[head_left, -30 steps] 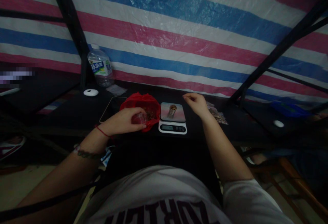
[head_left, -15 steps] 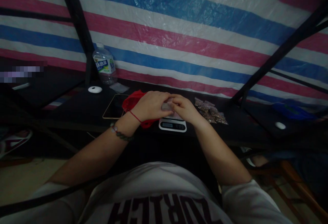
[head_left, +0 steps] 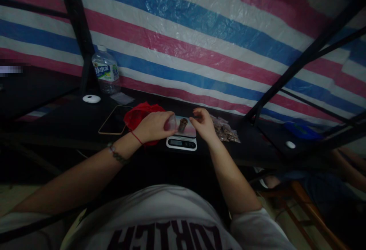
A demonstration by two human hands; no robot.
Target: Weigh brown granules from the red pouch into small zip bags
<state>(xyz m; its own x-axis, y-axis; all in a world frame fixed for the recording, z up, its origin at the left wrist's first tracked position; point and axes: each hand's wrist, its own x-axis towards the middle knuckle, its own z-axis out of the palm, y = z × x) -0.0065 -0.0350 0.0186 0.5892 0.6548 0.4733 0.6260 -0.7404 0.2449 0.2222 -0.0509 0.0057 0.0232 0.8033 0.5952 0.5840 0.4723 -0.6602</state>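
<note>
On the desk in front of me stands a white digital scale [head_left: 182,144] with a shiny weighing plate. A small heap of brown bits [head_left: 183,121] rests on the plate and is mirrored in it. My left hand [head_left: 153,126] is closed around a small clear plastic container, seemingly a cup [head_left: 170,122], at the plate's left side. Over the plate's right edge hovers my right hand [head_left: 203,125], its fingers bent and the thumb apart, with nothing visible in it. A red plastic bag [head_left: 140,113] lies behind and beneath my left wrist.
Several small clear packets of brown bits [head_left: 227,131] lie right of the scale. To the left are a phone [head_left: 113,120], a white round object [head_left: 91,99], clear plastic bags [head_left: 122,98] and a bottle [head_left: 105,72]. Black frame posts rise before a striped sheet. Another person's arm [head_left: 350,168] shows far right.
My hands have moved apart, left hand with the clear container to the left, right hand off it. The brown bits on the plate now show. The whole view has shifted slightly.
</note>
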